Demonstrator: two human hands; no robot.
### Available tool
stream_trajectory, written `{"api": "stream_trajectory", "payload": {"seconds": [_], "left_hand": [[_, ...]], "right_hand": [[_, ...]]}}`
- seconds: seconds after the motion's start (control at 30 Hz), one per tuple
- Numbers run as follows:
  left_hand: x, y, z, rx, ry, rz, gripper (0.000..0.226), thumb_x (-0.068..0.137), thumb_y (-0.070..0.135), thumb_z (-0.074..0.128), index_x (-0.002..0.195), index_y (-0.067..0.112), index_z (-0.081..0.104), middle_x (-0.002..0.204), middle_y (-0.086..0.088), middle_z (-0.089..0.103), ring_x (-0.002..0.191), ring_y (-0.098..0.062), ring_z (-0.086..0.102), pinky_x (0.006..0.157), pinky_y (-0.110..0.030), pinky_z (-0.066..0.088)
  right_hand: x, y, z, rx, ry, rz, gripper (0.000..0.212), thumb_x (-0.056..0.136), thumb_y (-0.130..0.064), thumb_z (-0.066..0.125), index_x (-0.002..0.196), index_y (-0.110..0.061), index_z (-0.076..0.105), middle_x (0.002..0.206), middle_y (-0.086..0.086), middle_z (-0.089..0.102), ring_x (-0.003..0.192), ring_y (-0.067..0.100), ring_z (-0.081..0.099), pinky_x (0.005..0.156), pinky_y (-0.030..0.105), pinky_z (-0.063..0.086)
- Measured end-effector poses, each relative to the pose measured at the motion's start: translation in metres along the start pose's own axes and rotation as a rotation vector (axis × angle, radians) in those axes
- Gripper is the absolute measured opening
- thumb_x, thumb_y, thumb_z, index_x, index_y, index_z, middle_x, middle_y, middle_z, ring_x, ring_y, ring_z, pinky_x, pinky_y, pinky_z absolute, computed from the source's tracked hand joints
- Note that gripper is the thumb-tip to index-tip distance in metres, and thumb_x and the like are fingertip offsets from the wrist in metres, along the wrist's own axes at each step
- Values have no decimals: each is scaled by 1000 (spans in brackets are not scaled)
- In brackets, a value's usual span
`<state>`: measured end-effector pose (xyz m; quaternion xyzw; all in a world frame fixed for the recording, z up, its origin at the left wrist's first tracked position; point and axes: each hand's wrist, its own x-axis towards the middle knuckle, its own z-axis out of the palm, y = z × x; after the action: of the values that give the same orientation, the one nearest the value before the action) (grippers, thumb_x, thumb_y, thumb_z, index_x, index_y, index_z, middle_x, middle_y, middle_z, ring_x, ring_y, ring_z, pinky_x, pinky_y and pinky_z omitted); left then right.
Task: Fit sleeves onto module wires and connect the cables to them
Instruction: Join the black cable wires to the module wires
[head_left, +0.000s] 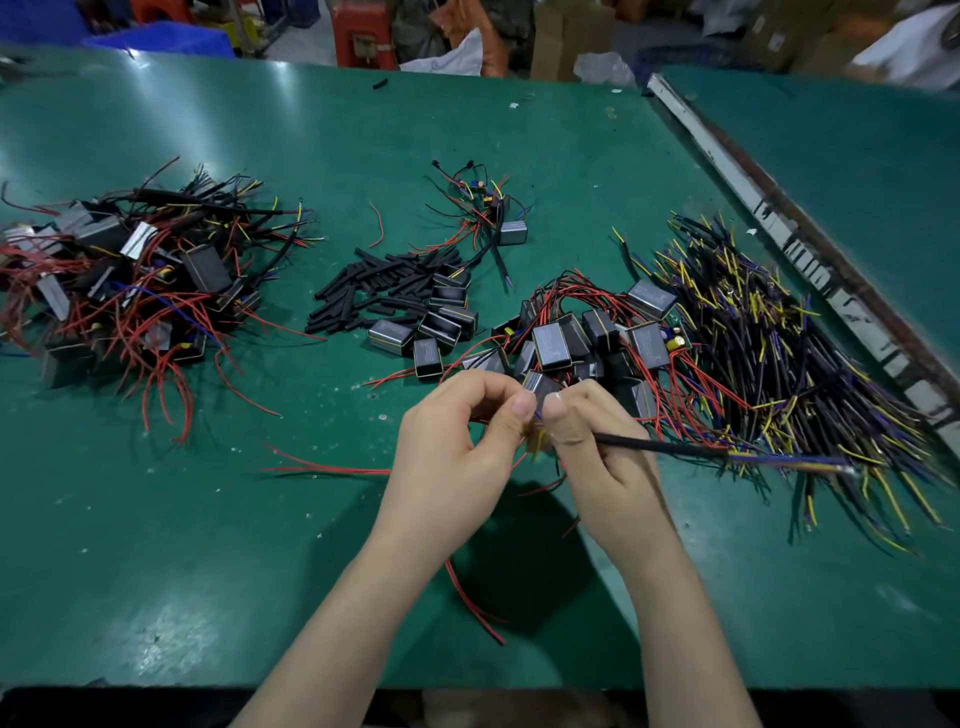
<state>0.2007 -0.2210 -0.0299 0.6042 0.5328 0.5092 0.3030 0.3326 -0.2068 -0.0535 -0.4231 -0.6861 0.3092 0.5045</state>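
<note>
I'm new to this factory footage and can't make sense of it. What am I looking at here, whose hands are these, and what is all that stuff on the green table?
It is one picture from a camera on a worker's head, looking down. The left hand and right hand pinch thin wires together; the right also holds a black cable. On the green table lie a finished pile, black sleeves, boxed modules with red wires, and spare cables.

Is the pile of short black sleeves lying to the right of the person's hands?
No, the black sleeves lie left of and beyond both hands.
</note>
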Motion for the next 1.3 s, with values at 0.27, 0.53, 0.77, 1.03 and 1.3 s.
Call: {"api": "stream_trajectory", "payload": {"seconds": [0.27, 0.53, 0.77, 1.03, 1.3], "left_hand": [[1, 1, 9, -211, 103, -172, 19, 90, 17, 61, 72, 24, 60, 61, 18, 61, 58, -1, 53, 63, -17, 44], [-1, 8, 11, -323, 81, -200, 21, 97, 12, 51, 78, 17, 59, 62, 10, 60, 57, -7, 51, 56, -21, 45], [3, 16, -2, -468, -1, -273, 20, 97, 6, 47, 82, 7, 60, 61, 9, 66, 50, -1, 55, 48, -9, 41], [1, 4, -13, -26, 5, -23, 16, 86, 11, 67, 75, 23, 65, 70, 10, 67, 65, 4, 59, 67, -8, 42], [-8, 10, -4, -533, 66, -308, 17, 91, 1, 56, 75, 8, 60, 61, 7, 58, 56, -4, 50, 55, -12, 43]], "right_hand": [[1, -1, 22, 91, 52, 86, 30, 96, -39, 36, 69, -28, 40, 69, -13, 40, 66, 8, 40, 65, 28, 35], [-2, -7, 32, 265, 163, 299, 42, 91, -51, 40, 60, -24, 50, 58, -8, 46, 58, 9, 41, 58, 21, 38], [-6, -5, 28, 213, 114, 225, 45, 92, -54, 33, 70, -17, 45, 64, 7, 48, 62, 18, 47, 62, 20, 40], [-2, -4, 23, 96, -2, 107, 33, 98, -38, 30, 75, -18, 42, 70, -4, 44, 65, 14, 43, 66, 28, 36], [1, -8, 29, -51, 12, -34, 32, 97, -26, 32, 74, -6, 44, 78, 2, 44, 73, 23, 45, 69, 26, 37]]}}
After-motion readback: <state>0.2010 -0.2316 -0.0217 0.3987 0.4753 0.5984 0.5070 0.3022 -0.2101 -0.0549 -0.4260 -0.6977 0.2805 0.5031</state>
